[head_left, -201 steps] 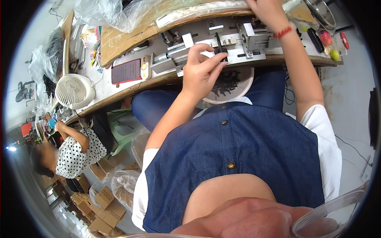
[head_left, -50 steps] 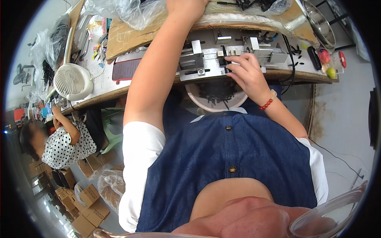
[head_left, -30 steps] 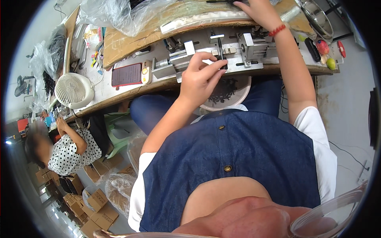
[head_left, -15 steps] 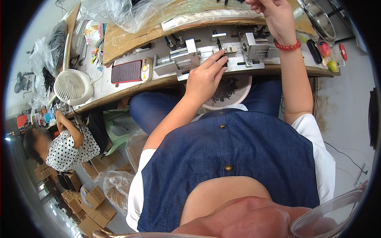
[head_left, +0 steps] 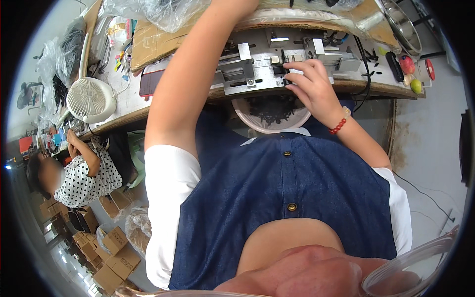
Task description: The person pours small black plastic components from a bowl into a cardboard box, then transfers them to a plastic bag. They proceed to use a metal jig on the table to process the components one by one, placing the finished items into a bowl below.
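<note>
My right hand, with a red bead bracelet on its wrist, is at the middle of a metal clamping fixture on the bench edge. Its thumb and fingertips close on a small slim black part lying across the fixture's centre block. My left arm reaches up and away over the bench. Only the back of my left hand shows at the top edge, near the clear plastic sheeting; its fingers are outside the picture.
Under the bench edge, a pale basin holds many black pieces. Beyond the fixture lies cardboard. A white fan and a red-edged phone stand left; black cables, loose black parts and fruit lie right. A co-worker sits far left.
My right hand has come down from the top right to the fixture. My left hand has left the fixture and gone up to the top edge. The basin's contents show more.
</note>
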`<act>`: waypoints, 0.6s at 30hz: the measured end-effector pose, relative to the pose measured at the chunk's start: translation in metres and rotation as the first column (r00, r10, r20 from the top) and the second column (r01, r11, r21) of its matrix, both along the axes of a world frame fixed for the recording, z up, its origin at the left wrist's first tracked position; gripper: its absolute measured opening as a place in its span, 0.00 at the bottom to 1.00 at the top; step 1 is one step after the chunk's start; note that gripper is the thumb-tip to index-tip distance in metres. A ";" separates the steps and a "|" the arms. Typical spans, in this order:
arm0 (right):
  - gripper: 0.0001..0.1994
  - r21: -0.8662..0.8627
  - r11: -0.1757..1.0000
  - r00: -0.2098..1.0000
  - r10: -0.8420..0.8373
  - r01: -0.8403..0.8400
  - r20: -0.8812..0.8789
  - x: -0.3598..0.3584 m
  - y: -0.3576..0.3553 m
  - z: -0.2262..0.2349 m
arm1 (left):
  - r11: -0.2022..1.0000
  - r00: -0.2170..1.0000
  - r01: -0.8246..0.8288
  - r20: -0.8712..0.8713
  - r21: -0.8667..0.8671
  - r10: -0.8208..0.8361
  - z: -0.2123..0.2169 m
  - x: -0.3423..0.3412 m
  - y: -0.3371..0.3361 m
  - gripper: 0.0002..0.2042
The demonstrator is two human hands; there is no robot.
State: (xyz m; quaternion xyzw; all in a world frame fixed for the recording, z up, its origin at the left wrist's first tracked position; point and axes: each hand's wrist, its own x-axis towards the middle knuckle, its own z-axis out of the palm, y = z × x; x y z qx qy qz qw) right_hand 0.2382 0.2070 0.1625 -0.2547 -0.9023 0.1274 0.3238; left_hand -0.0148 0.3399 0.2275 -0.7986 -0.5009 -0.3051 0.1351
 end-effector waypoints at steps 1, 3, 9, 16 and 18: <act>0.10 0.013 1.000 1.000 0.000 0.000 0.018 -0.003 0.001 -0.003 | 0.999 0.997 -0.034 -0.077 -0.040 0.031 0.003 -0.003 0.007 0.09; 0.13 0.056 0.998 0.999 0.007 -0.009 0.044 -0.008 0.006 -0.012 | 0.997 0.996 -0.045 -0.082 -0.068 0.039 0.004 -0.005 0.011 0.09; 0.10 0.110 0.994 0.997 -0.029 0.021 0.072 -0.009 0.013 -0.019 | 0.998 0.997 0.013 -0.081 -0.059 -0.018 0.003 -0.004 0.011 0.07; 0.08 0.253 0.967 0.994 -0.015 0.043 -0.112 -0.004 0.076 0.025 | 0.994 0.937 0.111 0.335 -0.009 -0.101 0.010 0.014 -0.085 0.07; 0.10 0.280 0.943 0.982 -0.154 0.179 -0.111 0.005 0.120 0.032 | 0.991 0.882 0.128 0.461 -0.037 -0.096 -0.011 0.028 -0.124 0.10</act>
